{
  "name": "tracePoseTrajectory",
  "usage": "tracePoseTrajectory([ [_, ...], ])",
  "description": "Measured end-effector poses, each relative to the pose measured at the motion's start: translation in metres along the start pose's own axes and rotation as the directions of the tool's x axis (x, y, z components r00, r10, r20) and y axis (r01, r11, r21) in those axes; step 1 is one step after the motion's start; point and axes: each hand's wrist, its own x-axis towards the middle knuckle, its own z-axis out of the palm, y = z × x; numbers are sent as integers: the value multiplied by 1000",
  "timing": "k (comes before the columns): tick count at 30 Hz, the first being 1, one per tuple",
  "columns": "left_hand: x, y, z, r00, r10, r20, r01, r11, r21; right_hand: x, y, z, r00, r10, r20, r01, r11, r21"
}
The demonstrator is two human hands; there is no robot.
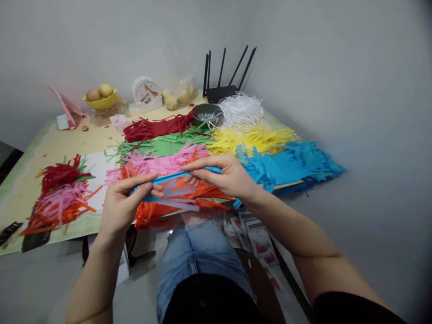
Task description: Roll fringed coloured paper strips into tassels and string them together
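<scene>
Mid-step: stretching a blue paper strip (pixel 182 174) between both hands at the centre of the frame, just above the near edge of the desk (pixel 30 180). Left hand (pixel 123 204), centre left, pinching one end of the strip between thumb and fingers (pixel 150 181); right hand (pixel 226 175), centre right, closed on the other end, thumb on top. Held level, slightly raised toward the right, with further pale blue strips hanging loose beneath, over the orange strips (pixel 175 200).

Behind the hands, laid in rows: pink strips (pixel 162 163), green strips (pixel 162 145), dark red strips (pixel 155 127), yellow strips (pixel 251 139), white strips (pixel 241 110) and, at right, a heap of blue strips (pixel 290 164). Lower left, a mixed bundle (pixel 60 195) of red, pink and orange.

Judging from the grip, straightening or sorting one strip. Next move probably calling for steady tension without tearing, and keeping hold of the loose strips beneath.
</scene>
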Motion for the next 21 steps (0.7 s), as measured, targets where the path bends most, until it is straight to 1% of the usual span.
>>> tracePoseTrajectory([
  [3,3,1,3,1000,-19,5,20,993,-114,4,3,-3,999,44,32,-47,993,108],
  [6,6,-2,5,999,1,35,6,984,-180,9,9,-3,996,74,44,-81,978,192],
  [9,6,-11,5,1000,9,22,-4,978,-210,13,15,-2,995,97,21,-99,966,240],
  [11,5,-16,3,1000,11,0,-11,982,-187,14,17,-1,996,85,-12,-81,974,211],
  [12,4,-16,0,1000,19,4,-18,991,-133,14,17,-1,997,65,-30,-60,985,159],
  [14,4,-12,-6,995,58,79,-64,995,73,14,13,-2,999,-16,-42,15,999,-29],
  [15,5,-7,-9,987,91,135,-116,974,194,14,11,-2,997,-74,-21,71,987,-141],
  [17,9,5,-13,957,157,244,-244,890,386,15,4,-3,979,-192,73,206,925,-320],
  [19,14,16,-13,923,199,329,-344,811,474,17,-1,-3,946,-273,177,323,856,-404],
  [21,20,23,-10,900,188,393,-383,770,510,19,-5,-2,917,-316,242,394,810,-434],
])
